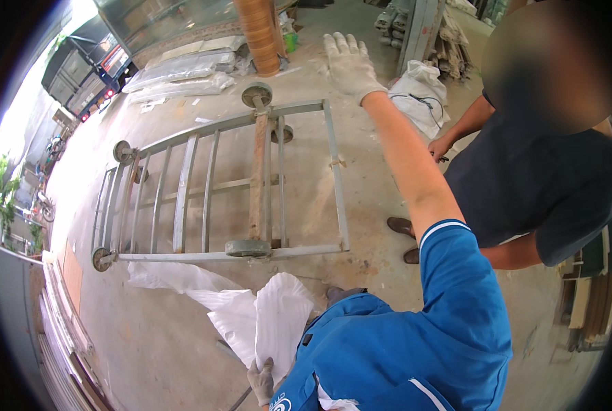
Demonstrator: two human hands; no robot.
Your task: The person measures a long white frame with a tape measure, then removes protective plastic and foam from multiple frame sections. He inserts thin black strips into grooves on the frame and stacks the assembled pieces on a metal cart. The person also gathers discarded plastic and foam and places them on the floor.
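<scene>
My right hand (352,66), in a whitish work glove, is stretched far forward above the floor. Its fingers lie straight and spread, and nothing is in it. Down by my body, my gloved left hand (261,378) grips the gathered lower end of a white foam sheet (278,312). The rest of the sheet trails to the left across the floor. Ahead of me a grey metal frame cart (182,195) is turned over, with several wheels sticking out from its bars and a wooden crosspiece (258,177) across it. Neither hand touches the cart.
A person in a dark shirt (525,185) stands close on my right. Behind the cart are a brown wrapped column (258,34), wrapped flat bundles (182,68) and a white sack (419,96). Long profiles (69,335) lie at the left; a truck (87,68) stands far left.
</scene>
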